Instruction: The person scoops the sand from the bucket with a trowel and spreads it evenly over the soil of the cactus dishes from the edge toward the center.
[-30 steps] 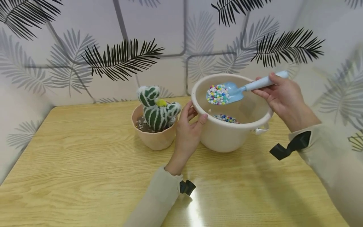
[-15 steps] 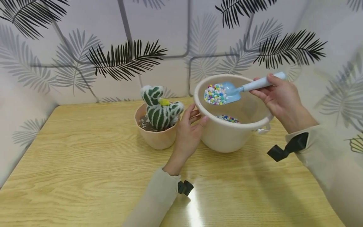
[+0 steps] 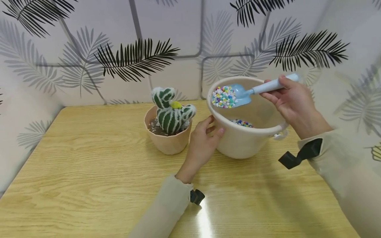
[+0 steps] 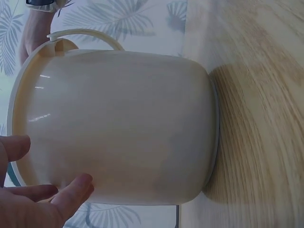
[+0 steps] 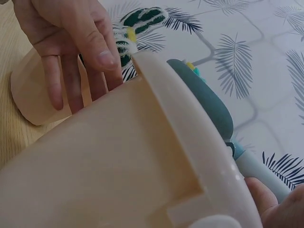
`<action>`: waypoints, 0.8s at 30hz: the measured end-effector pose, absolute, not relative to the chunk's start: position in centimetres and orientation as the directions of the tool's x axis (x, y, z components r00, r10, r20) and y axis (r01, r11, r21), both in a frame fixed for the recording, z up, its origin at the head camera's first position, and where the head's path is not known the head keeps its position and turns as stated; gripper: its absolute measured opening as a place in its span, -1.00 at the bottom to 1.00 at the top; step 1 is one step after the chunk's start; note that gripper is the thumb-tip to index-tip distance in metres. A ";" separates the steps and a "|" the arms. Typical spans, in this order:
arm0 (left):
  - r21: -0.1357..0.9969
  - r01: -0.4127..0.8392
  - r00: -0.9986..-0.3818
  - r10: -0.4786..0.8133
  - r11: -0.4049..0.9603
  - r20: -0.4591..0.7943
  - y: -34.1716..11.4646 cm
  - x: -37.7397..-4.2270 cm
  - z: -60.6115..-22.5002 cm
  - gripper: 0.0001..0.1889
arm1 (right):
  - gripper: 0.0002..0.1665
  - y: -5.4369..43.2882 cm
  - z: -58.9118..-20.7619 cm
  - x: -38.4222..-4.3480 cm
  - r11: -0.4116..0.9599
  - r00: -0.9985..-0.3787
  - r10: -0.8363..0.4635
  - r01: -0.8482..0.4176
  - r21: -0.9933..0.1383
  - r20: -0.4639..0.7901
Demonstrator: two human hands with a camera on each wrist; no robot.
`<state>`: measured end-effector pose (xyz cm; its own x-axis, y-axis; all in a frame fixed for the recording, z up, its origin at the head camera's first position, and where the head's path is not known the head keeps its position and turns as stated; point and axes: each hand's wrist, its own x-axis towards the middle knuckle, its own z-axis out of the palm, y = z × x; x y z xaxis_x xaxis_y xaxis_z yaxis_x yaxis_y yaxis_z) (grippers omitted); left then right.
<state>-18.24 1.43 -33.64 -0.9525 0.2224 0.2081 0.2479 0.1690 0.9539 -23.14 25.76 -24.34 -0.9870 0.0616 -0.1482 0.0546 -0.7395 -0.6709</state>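
In the head view my right hand (image 3: 294,102) grips the pale blue handle of a small shovel (image 3: 242,94). Its blade, heaped with multicoloured beads (image 3: 224,97), hangs over the left part of a cream bucket's mouth. My left hand (image 3: 203,140) rests at the outer left side of the bucket (image 3: 238,145), just under the rim, fingers loosely bent. More small beads (image 3: 242,123) lie at the bottom inside. In the right wrist view the shovel's underside (image 5: 204,99) shows past the rim, and the left fingers (image 5: 71,80) hang beside the bucket wall.
A potted cactus with white fuzz (image 3: 169,115) stands in a peach pot (image 3: 170,145) close to the left of my left hand. The wooden table (image 3: 89,165) runs up to a wall (image 3: 166,26) printed with leaves. A white handle joint (image 3: 281,135) juts from the bucket's right side.
The loaded shovel has moved left across the bucket's mouth to near its left rim. My left hand has slipped slightly lower on the bucket's side. The whole head view has shifted a little.
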 end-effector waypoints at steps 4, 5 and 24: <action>0.953 0.265 -0.942 0.250 0.143 0.224 2.0 -18.4 -33.9 -0.42 | -0.82 25.9 -24.3 -23.1 -0.745 -0.987 0.066 0.048 -0.666 -0.145; 0.954 0.267 -0.940 0.257 0.139 0.225 2.2 -18.5 -34.0 -0.42 | -0.81 25.9 -24.3 -23.1 -0.746 -0.987 0.066 0.048 -0.664 -0.145; 0.939 0.254 -0.938 0.296 0.232 0.180 -1.2 -17.9 -34.4 -0.73 | -0.84 24.4 -24.8 -23.2 -0.765 -0.987 0.046 0.062 -0.641 -0.151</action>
<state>-17.89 -1.24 -34.42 -0.9379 0.2963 0.1803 0.2537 0.2319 0.9391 -23.24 24.37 -24.80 -0.9875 0.0461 -0.1509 0.0624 -0.7647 -0.6414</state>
